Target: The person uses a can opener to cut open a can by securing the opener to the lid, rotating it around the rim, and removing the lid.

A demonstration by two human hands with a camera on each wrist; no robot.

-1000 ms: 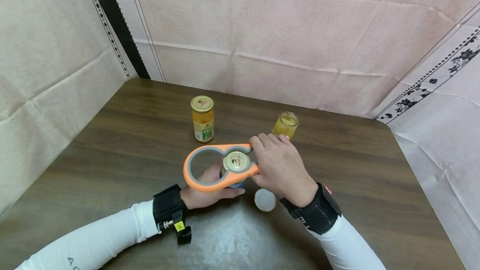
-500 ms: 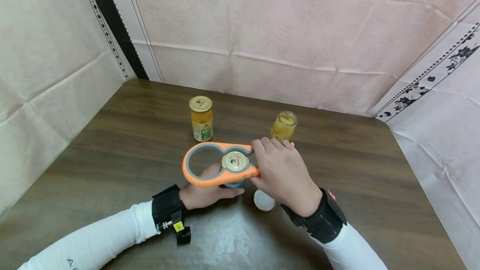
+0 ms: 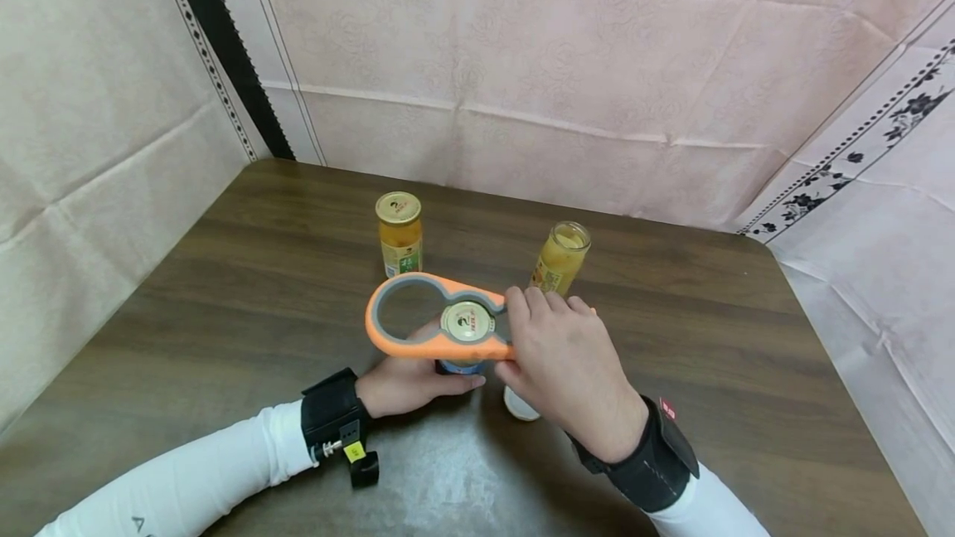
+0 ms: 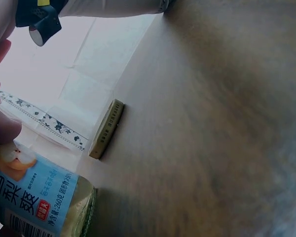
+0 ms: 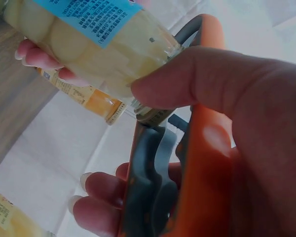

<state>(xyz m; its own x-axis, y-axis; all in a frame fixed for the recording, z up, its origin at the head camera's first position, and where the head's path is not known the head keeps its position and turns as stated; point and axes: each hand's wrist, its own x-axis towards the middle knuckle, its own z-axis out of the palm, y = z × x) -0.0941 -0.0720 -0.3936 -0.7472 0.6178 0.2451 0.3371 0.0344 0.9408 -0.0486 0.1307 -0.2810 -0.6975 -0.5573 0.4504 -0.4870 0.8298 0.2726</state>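
My left hand [image 3: 406, 388] grips a glass jar with a blue label [image 4: 37, 192], held upright on the table, its pale fruit pieces [image 5: 71, 42] showing through the glass. A gold screw lid [image 3: 467, 321] tops this jar. Around the lid sits an orange and grey jar opener [image 3: 429, 349]; its large loop points left. My right hand [image 3: 570, 367] holds the opener's handles, fingers curled over them, and in the right wrist view the thumb [image 5: 163, 86] lies against the jar near the lid. A loose lid [image 3: 520, 406] lies on the table, partly behind my right hand.
Farther back left stands a lidded jar with orange contents [image 3: 399, 230]. An uncapped jar of yellow fruit [image 3: 563, 255] is beyond my right hand, its lower part hidden. Patterned cloth [image 3: 522, 48] walls the brown wooden table [image 3: 224, 313] at the back and sides.
The opener has turned clockwise as seen from above: its loop swung away from me, while the handles and my right hand came nearer. My left hand and the jar stay nearly still.
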